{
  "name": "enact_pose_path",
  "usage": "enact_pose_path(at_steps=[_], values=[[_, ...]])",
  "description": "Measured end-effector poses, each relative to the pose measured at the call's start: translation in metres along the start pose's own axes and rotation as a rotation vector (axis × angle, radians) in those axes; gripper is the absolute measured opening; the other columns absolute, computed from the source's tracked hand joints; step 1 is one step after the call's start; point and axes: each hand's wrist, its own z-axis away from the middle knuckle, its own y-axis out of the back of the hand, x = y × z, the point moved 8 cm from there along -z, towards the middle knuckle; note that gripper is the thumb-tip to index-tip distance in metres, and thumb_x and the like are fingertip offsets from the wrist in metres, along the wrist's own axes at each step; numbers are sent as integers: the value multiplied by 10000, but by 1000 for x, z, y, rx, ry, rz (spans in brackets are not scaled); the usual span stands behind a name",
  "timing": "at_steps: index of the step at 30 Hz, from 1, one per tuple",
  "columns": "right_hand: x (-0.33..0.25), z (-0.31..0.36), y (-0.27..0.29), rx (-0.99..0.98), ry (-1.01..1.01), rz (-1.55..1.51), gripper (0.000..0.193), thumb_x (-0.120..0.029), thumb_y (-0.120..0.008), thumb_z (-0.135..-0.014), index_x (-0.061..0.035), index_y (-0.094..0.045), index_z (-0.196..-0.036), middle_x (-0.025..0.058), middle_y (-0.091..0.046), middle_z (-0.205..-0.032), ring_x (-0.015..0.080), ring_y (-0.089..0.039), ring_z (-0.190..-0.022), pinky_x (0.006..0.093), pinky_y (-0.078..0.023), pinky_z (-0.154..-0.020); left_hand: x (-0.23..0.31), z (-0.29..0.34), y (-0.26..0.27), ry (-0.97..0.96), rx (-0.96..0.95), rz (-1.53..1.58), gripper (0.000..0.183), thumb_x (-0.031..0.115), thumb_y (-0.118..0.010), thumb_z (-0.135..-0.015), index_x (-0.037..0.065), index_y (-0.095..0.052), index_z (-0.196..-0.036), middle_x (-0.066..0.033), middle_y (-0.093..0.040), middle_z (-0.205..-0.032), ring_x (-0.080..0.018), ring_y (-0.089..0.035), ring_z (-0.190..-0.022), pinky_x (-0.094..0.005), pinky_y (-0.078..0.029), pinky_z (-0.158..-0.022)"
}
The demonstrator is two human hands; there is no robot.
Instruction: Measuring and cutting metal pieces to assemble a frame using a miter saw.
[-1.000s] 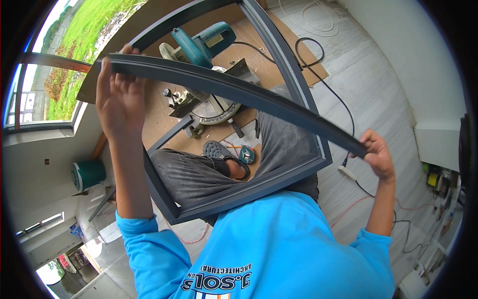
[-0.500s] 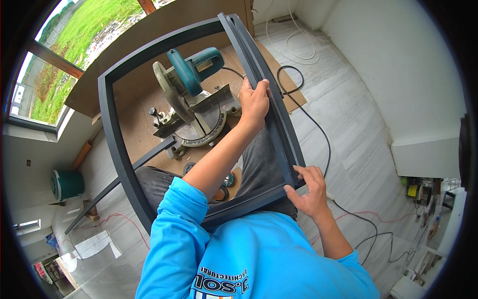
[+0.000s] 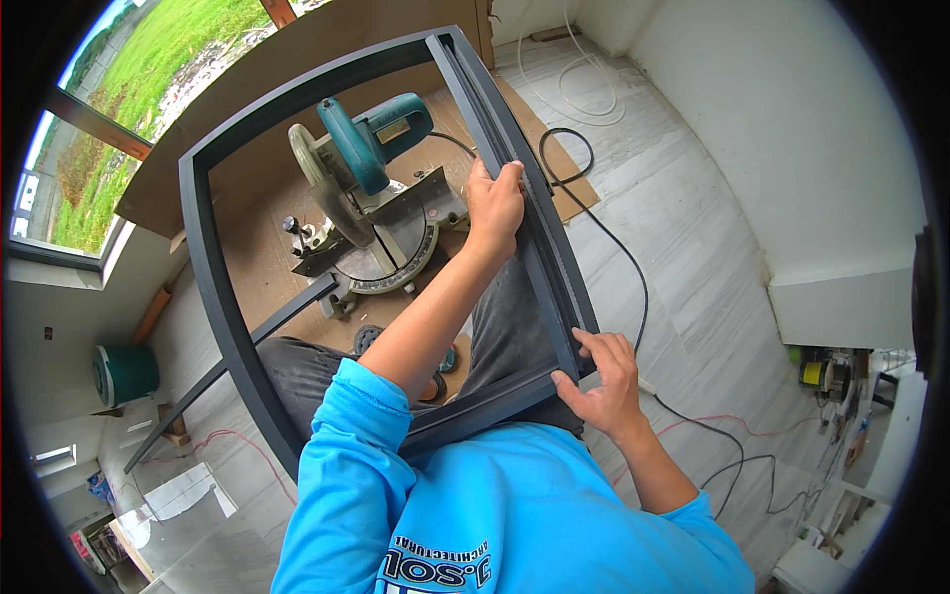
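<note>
A dark grey rectangular frame (image 3: 220, 287) was tilted in front of the person, its near side close against the blue shirt (image 3: 554, 495) and above the lap. Along its right side ran a straight dark grey bar (image 3: 550, 309), reaching from the far right corner down to the near right one. The left hand (image 3: 495, 210) reached across the opening and held this bar partway along, its fingers closed about it with the thumb on the right side. The right hand (image 3: 604, 381) was at the near right corner, thumb and fingers set a little apart and touching the bar's lower end; whether they gripped it, I could not tell.

Through the frame's opening showed a teal-bodied miter saw (image 3: 366, 163) standing on a brown cardboard sheet (image 3: 252, 238), along with part of the grey trousers (image 3: 505, 317). A slender dark strip (image 3: 294, 312) ran from beside the saw's base, under the left side of the frame, and out over the pale floor (image 3: 693, 218). A dark green bucket (image 3: 127, 373) stood near the left wall. On the right, a black power cable (image 3: 645, 297) wound over the floor, well apart from the bucket.
</note>
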Motion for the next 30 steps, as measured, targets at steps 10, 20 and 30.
enact_pose_path(at_steps=[10, 20, 30], values=[[0, 5, 4, 24, 0, 68, 549, -275, -731, -761, 84, -623, -1162, 158, -597, -916, 284, -527, -888, 383, -402, -810, -19, -14, 2, -15, -13, -138, 397, 206, -564, -846, 6, -547, -1189, -207, -445, -1218, -305, -516, -1054, -396, -414, -931], [1, -3, -6, 28, -6, 65, 459, -208, -721, -759, 75, -641, -1112, 165, -588, -987, 312, -538, -922, 403, -418, -835, 14, -10, 0, -244, 107, -193, 246, 85, -552, -774, -50, -593, -976, -108, -606, -805, -200, -589, -748, -352, -488, -695], [21, 5, -5, -28, -87, -50, 274, -145, -726, -712, 23, -608, -893, 159, -547, -994, 307, -518, -939, 403, -433, -834, -13, -14, -6, -42, 60, -125, 230, 103, -581, -821, -25, -566, -1012, -74, -611, -831, -153, -558, -739, -321, -467, -670]])
